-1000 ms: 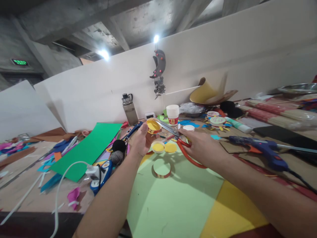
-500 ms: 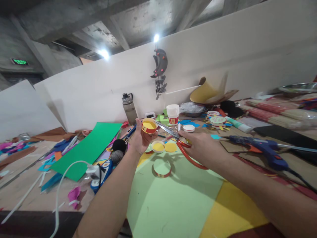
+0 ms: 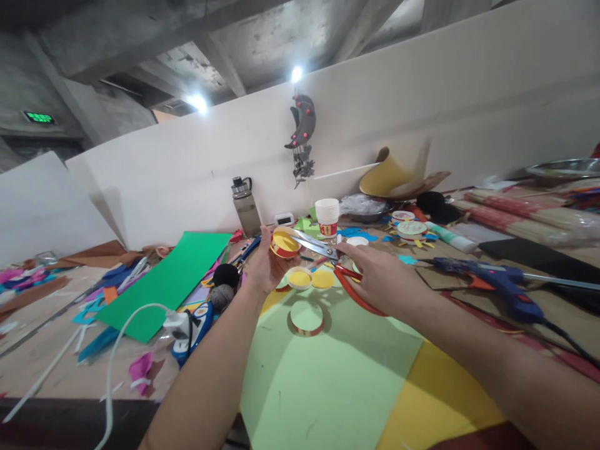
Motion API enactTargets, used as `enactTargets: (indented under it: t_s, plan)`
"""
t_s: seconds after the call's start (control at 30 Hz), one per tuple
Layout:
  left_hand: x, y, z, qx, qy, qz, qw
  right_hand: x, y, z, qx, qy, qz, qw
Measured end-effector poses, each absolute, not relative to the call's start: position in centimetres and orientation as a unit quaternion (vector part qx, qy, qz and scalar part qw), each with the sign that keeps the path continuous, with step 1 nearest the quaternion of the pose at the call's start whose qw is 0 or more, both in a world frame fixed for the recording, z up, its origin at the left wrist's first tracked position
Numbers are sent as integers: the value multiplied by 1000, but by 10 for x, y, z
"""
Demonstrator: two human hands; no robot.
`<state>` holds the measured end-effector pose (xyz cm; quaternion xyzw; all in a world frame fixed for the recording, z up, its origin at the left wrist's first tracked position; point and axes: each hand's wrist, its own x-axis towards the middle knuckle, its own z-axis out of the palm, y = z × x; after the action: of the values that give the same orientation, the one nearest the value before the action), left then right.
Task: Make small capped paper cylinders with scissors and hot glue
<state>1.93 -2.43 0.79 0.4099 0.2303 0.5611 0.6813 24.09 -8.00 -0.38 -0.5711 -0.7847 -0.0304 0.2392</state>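
Observation:
My left hand (image 3: 264, 265) is closed around a short cut-down paper cup (image 3: 285, 252), red and yellow outside, with yellow inside it. The cup is tilted toward the right. In my right hand (image 3: 377, 275) are scissors (image 3: 352, 284) with red handles, their metal blades reaching left to the cup's rim. Below the hands, a cut cup ring (image 3: 307, 330) lies on the light green sheet (image 3: 328, 387). Just beyond it are a shallow cup piece with yellow inside (image 3: 300, 279) and a yellow paper disc (image 3: 323, 279).
A stack of paper cups (image 3: 327, 215) and a grey bottle (image 3: 245, 206) stand at the back. To the right lies a blue glue gun (image 3: 497, 284) with its cord. On the left are a green sheet (image 3: 171, 275) and a power strip (image 3: 197, 331) with a white cable.
The cup has tipped further and shifted slightly right. The scissors have come a little lower at the blades, their handles swinging up, with the blade tips at the cup's rim.

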Motion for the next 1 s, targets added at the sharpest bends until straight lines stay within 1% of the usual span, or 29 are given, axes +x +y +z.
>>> enactTargets:
  t_s: [0.23, 0.4, 0.63, 0.7, 0.87, 1.0]
  plan:
    - [23, -27, 4, 423, 241, 521, 701, 237, -79, -6, -587, -777, -54, 219]
    - [23, -27, 7, 416, 239, 520, 706, 239, -77, -8, -591, -778, -61, 206]
    - [19, -26, 11, 405, 271, 511, 708, 239, -77, -8, -588, -779, -61, 210]
    - [20, -27, 10, 410, 266, 520, 701, 239, -77, -9, -594, -773, -66, 212]
    - [24, -26, 7, 417, 227, 595, 649, 241, -74, -12, -599, -768, -62, 218]
    - [25, -24, 6, 408, 223, 602, 649, 241, -74, -10, -609, -760, -47, 222]
